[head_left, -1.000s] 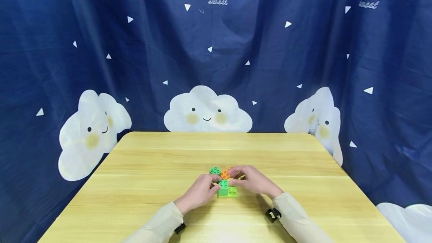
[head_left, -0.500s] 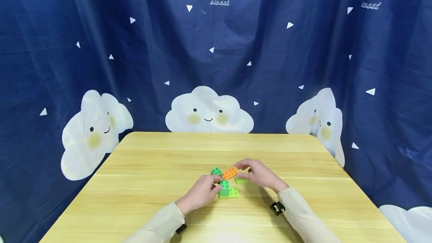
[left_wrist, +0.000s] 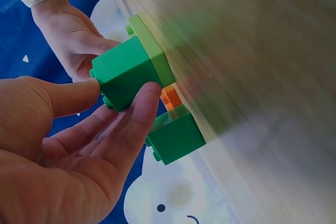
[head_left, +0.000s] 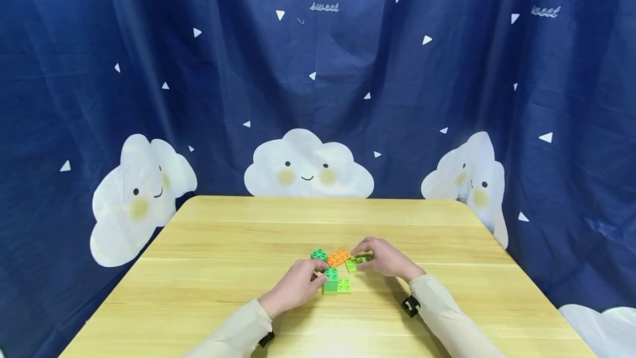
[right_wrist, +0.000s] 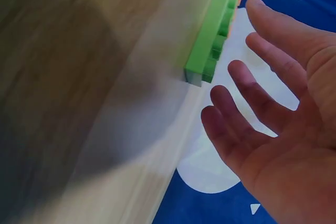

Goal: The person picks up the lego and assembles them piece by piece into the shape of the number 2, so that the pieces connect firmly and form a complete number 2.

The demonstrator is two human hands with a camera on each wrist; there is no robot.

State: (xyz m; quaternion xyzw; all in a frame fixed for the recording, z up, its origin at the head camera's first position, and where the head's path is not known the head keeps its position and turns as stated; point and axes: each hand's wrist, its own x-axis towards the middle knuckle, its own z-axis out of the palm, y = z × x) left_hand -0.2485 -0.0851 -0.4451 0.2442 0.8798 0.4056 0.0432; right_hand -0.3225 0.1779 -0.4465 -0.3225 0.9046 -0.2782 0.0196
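Note:
My left hand (head_left: 297, 282) pinches a green toy building block (left_wrist: 126, 72) between thumb and fingers. That block sits on one end of a lime green flat brick (head_left: 344, 286), whose other studs show bare. My right hand (head_left: 387, 259) hovers with spread, slightly bent fingers over a second lime brick (head_left: 353, 264). In the right wrist view, a gap shows between the fingers and this lime brick (right_wrist: 210, 38). An orange brick (head_left: 339, 257) lies between the second lime brick and another green block (head_left: 319, 254) behind my left fingertips.
The bricks stand on a light wood table (head_left: 223, 247), grouped near its middle. Behind its far edge hangs a dark blue curtain (head_left: 218, 98) with white clouds and triangles. A black wrist camera (head_left: 410, 306) is strapped below the right sleeve.
My right hand has moved off to the right from the orange brick, uncovering it and the second lime brick. The left hand stays at the green block.

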